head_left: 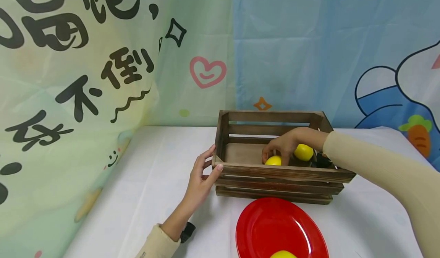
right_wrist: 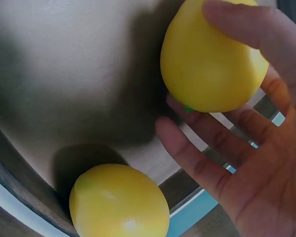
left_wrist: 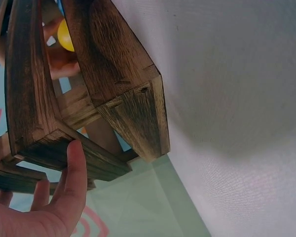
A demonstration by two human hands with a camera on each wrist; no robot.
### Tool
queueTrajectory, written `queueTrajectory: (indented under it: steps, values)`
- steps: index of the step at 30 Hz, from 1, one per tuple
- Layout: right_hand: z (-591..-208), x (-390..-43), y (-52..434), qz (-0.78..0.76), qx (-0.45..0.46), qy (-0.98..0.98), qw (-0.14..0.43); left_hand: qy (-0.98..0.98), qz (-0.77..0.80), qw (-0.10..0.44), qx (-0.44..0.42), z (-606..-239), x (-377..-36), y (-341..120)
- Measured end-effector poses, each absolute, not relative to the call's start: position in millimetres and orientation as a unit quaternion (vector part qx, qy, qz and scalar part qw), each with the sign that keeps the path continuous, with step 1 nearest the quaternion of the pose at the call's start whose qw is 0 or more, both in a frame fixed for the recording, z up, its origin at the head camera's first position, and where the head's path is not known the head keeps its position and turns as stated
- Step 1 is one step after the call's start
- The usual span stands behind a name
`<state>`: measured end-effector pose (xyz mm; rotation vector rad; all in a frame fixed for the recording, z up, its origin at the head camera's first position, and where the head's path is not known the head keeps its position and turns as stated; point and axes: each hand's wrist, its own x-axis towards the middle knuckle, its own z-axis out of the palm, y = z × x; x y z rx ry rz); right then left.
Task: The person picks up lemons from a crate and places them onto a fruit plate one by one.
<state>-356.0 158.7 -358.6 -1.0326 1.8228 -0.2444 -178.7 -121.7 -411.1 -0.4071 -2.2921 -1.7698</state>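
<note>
My right hand reaches down into a slatted brown wooden crate and holds a yellow lemon between thumb and fingers. In the right wrist view this lemon shows a small green stem end, with the thumb over it and fingers below. A second lemon lies in the crate, just right of that hand. My left hand grips the crate's near left corner, thumb on the front top rail and fingers along the left side. In the left wrist view those fingers touch the dark slats.
Right in front of the crate lies a red plate, with another yellow fruit partly cut off by the frame's bottom edge. A white cloth covers the table. Behind the crate hangs a printed curtain.
</note>
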Motion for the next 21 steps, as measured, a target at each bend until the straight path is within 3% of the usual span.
queueTrajectory:
  steps: [21]
  values:
    - [-345.6,-352.6,155.7,-0.149,-0.444,0.765,0.442,-0.780,-0.599,0.115,-0.142,-412.1,-180.1,-122.3]
